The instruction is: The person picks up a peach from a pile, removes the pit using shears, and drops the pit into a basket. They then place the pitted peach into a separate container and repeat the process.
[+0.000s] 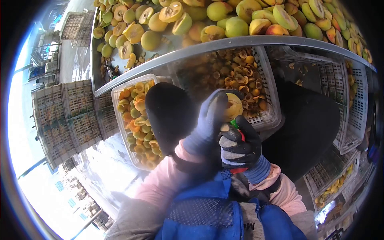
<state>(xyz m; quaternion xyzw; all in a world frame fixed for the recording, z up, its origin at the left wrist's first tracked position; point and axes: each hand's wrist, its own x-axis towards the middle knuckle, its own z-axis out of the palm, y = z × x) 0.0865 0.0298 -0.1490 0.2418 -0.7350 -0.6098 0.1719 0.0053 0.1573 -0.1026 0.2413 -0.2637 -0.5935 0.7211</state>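
In the middle of the head view my left hand (213,110), in a grey-blue glove, is closed on a halved yellow fruit (233,107) whose cut face shows a brown centre. Just below and right of it, my right hand (241,146), gloved in grey and black, is wrapped round a small tool (241,134) with red and green parts. The tool's tip is hidden near the lower edge of the fruit. Both hands are close together above my lap, beside a crate of brown and orange fruit pieces (248,78).
A metal-edged table (224,43) heaped with whole and halved fruit (236,27) spans the top. To the left is a white crate (116,96) of halved fruit (138,104). Stacked crates (72,116) stand further left; more crates (360,104) are at the right.
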